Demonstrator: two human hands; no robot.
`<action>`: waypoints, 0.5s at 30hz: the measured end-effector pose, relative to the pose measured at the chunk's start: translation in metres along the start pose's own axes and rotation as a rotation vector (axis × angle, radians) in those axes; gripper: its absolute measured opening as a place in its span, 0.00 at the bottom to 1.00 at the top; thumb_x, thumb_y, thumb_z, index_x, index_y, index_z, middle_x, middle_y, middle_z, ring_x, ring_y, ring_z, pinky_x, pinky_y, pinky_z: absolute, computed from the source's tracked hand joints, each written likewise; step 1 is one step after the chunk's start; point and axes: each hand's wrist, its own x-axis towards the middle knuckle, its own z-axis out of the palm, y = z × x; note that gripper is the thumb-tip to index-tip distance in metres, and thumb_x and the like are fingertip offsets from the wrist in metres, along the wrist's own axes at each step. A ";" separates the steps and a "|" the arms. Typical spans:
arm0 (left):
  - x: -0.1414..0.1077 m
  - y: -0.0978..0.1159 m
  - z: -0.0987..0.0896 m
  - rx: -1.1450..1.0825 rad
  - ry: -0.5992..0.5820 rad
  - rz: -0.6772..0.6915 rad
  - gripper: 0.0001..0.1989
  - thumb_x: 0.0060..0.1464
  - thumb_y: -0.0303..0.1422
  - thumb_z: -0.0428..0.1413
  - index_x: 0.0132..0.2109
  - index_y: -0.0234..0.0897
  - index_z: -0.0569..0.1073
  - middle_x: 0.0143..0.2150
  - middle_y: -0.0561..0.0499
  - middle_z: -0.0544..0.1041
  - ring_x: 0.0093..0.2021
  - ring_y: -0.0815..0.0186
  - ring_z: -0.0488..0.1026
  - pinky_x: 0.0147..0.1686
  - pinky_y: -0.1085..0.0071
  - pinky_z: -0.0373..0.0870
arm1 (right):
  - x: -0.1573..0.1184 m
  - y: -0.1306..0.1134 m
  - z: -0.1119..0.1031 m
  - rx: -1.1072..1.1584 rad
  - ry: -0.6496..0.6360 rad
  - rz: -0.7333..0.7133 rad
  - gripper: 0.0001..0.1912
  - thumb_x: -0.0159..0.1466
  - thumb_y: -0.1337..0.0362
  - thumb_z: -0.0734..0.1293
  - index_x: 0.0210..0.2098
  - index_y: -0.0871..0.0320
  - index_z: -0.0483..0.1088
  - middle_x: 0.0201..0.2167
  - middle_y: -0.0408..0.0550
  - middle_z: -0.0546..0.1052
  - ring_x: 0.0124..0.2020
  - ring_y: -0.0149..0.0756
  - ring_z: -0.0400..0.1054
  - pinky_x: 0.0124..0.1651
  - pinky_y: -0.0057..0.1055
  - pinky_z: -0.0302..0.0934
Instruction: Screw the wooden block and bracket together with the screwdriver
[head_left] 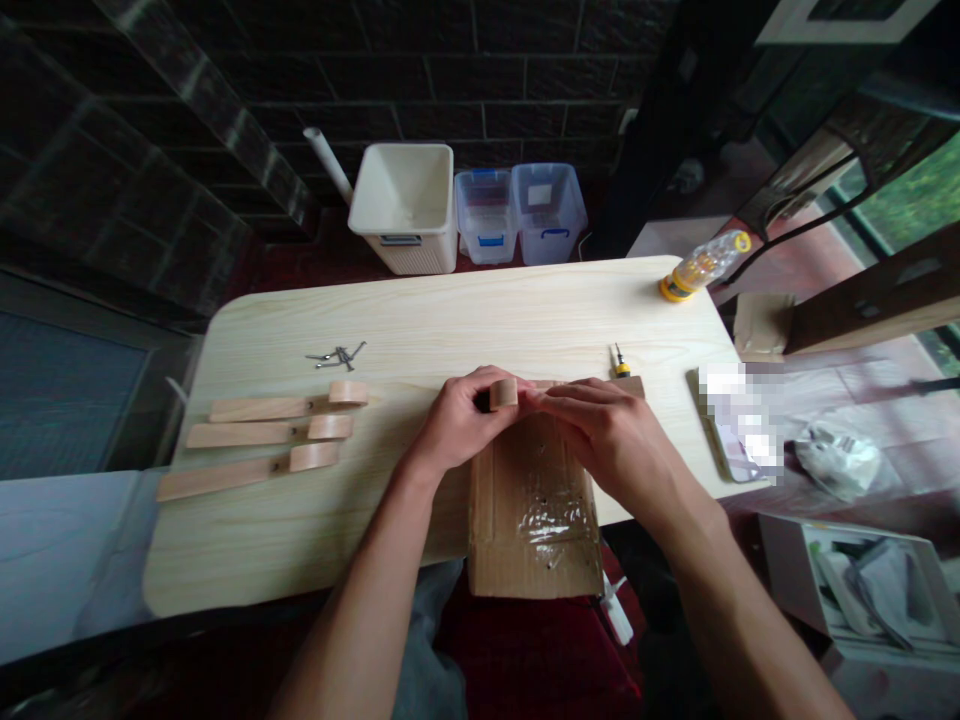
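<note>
Left hand grips a curved wooden piece over the cardboard, which overhangs the table's near edge. Whether the right hand, alongside, grips anything cannot be told. Good control calls for a firm left grip, work kept above the table-supported part.

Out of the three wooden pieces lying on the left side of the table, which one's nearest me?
The bottom one in the row; the other two lie farther toward the bolts.
</note>
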 end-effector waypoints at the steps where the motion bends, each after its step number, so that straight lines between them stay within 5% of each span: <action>1: 0.000 0.000 0.000 0.001 0.003 0.001 0.06 0.58 0.32 0.67 0.43 0.38 0.84 0.46 0.44 0.88 0.49 0.57 0.84 0.54 0.60 0.79 | 0.000 0.000 0.001 0.000 0.002 -0.002 0.19 0.77 0.70 0.63 0.59 0.50 0.81 0.54 0.48 0.87 0.52 0.45 0.82 0.55 0.48 0.80; 15: 0.000 0.000 0.001 0.003 0.009 0.001 0.07 0.60 0.36 0.67 0.41 0.38 0.83 0.46 0.44 0.87 0.48 0.57 0.83 0.54 0.59 0.79 | 0.002 0.000 0.002 0.002 -0.024 0.029 0.20 0.77 0.70 0.62 0.59 0.47 0.82 0.54 0.46 0.87 0.51 0.45 0.82 0.54 0.46 0.78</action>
